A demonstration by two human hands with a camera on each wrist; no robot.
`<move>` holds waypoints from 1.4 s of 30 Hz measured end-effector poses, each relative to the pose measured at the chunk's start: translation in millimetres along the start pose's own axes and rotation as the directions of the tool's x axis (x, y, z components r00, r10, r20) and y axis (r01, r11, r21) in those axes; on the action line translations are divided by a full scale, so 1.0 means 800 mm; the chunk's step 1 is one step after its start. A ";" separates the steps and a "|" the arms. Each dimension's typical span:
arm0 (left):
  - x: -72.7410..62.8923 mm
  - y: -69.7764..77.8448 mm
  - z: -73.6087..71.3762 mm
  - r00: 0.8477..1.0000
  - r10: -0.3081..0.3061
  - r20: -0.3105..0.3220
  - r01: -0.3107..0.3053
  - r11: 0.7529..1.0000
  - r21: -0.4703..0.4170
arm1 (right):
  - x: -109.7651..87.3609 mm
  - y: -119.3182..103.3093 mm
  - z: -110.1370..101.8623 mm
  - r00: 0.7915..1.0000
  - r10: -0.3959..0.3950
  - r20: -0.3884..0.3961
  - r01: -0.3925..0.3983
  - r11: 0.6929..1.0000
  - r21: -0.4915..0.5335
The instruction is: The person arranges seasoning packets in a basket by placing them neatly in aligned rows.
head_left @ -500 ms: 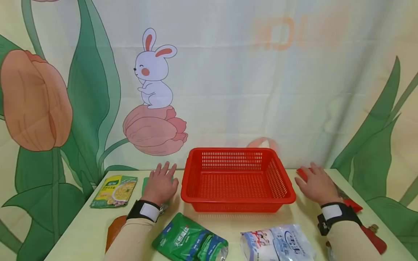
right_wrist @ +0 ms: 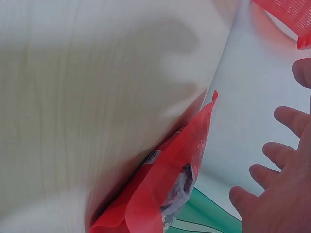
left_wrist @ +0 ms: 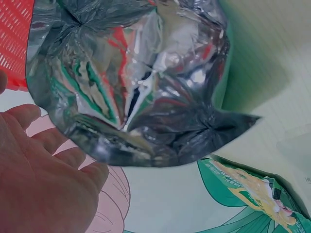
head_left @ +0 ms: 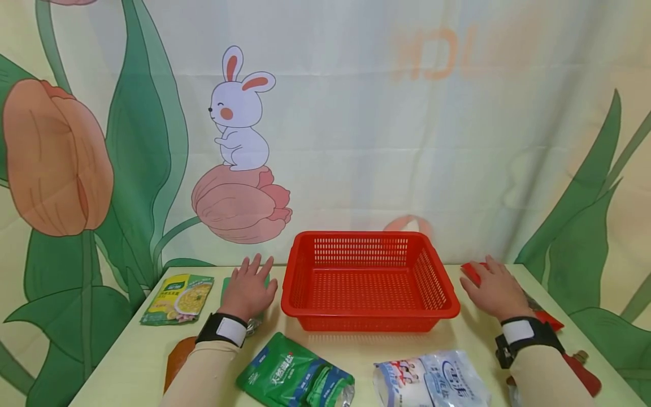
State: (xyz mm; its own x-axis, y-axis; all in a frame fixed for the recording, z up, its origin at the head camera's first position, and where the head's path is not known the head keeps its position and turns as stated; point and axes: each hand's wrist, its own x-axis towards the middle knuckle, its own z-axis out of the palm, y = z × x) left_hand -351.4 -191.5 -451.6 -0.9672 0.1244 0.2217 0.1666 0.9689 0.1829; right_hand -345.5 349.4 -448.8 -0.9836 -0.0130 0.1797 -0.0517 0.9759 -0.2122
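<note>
My left hand point(head_left: 249, 289), fingers spread, hovers above a green and silver foil bag point(left_wrist: 146, 87) left of the red basket point(head_left: 370, 321). In the left wrist view the foil bag's crumpled silver end sits beside the fingers, which hold nothing. To the right of the basket, my right hand point(head_left: 494, 289) is spread over a red packet point(right_wrist: 155, 189), partly hiding it in the head view. The right wrist view has that packet lying on the table apart from the fingers. The plastic basket has slotted sides and nothing in it.
A yellow-green soup packet point(head_left: 178, 299) lies at the far left. Nearer are a brown item point(head_left: 178, 359), a green pouch point(head_left: 287, 370) and a white-blue bag point(head_left: 432, 379). A dark red item point(head_left: 585, 373) is partly under the right forearm. A printed curtain point(head_left: 346, 141) hangs behind the table.
Both hands keep practically the same place and spread pose. The whole head view has shifted very slightly; no object has visibly moved on the table.
</note>
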 end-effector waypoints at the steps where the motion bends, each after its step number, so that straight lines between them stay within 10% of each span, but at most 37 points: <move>1: 0.000 0.000 0.001 1.000 -0.002 0.002 0.002 1.000 0.001 | 0.000 0.000 0.000 1.000 0.000 0.000 0.000 1.000 0.000; 42: -0.006 -0.002 -0.005 1.000 -0.017 0.014 0.017 1.000 -0.012 | -0.004 -0.021 -0.014 1.000 0.014 0.015 -0.014 1.000 0.015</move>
State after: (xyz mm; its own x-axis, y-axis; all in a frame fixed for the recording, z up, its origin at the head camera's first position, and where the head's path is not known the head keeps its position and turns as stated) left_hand -346.2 -194.5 -448.9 -0.9725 0.1107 0.2050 0.1519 0.9684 0.1978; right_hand -339.8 335.7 -435.2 -0.9868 -0.0030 0.1621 -0.0406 0.9725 -0.2295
